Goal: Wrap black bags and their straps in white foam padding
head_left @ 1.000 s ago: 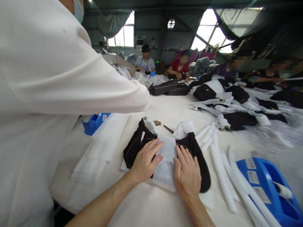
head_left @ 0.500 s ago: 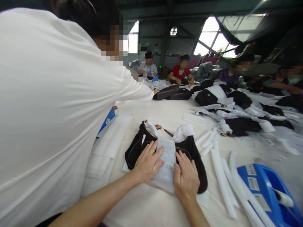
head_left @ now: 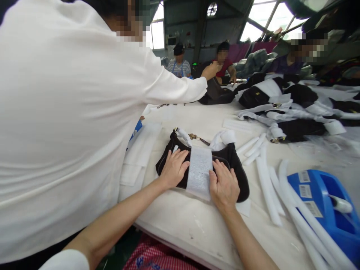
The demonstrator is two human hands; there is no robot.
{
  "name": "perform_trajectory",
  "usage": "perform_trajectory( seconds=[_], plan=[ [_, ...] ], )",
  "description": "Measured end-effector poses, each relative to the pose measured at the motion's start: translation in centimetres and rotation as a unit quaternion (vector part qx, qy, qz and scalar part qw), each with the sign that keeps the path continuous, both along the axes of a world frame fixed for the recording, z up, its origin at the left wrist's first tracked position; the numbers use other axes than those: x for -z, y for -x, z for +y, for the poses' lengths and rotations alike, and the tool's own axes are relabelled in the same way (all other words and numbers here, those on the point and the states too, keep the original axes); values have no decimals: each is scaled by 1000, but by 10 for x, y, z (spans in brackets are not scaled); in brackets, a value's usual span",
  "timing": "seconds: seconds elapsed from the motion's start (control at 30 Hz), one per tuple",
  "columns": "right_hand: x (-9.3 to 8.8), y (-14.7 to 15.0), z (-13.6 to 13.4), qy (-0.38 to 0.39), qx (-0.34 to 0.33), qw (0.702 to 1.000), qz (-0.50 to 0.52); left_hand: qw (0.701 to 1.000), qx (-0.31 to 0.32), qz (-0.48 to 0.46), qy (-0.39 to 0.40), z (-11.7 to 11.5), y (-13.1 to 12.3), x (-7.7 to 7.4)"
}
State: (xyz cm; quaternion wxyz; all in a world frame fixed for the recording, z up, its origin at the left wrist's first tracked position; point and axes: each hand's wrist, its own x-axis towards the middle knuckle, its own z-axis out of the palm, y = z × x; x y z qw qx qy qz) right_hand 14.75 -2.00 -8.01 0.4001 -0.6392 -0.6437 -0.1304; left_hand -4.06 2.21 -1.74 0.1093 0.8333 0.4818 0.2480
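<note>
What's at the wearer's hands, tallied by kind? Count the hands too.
black bag: 1
white foam sheet laid across it: 1
hands flat on the bag, left hand and right hand: 2
total: 4

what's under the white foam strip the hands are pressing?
The black bag, showing on both sides of the foam strip. Left hand and right hand lie flat at its edges. The bag's middle panel is covered, so any detail there is hidden.
</note>
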Motion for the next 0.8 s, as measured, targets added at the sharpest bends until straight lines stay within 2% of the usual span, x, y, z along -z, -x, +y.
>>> perform_trajectory(
  seconds=[0.07, 0.13, 0.23, 0.33, 0.43, 0.53, 0.7, 0.8],
  plan=[
    [-2, 0, 1, 15, 3, 1000, 14, 999, -9, 33, -11, -2, -14, -21],
    [-5, -2, 2, 39, -3, 999, 30, 995, 46, 64, -53, -4, -29, -30],
    [-13, -16, 2, 81, -21, 995, 56, 985, 134, 94, -57, -4, -45, -17],
    [-17, -34, -1, 97, -79, 992, 20, 983, 151, 98, -27, -1, -46, 6],
    [-13, -43, -8, 81, -101, 989, -63, 983, 162, 89, -22, 0, -41, 15],
    [-4, -44, -12, 65, -83, 990, -94, 982, 170, 77, -15, -1, -41, 14],
    [5, -44, -11, 59, -103, 989, -84, 983, 173, 66, 12, 0, -42, 6],
    [6, -47, -9, 58, -101, 990, -77, 983, 180, 36, 23, 4, -29, -2]
  ],
)
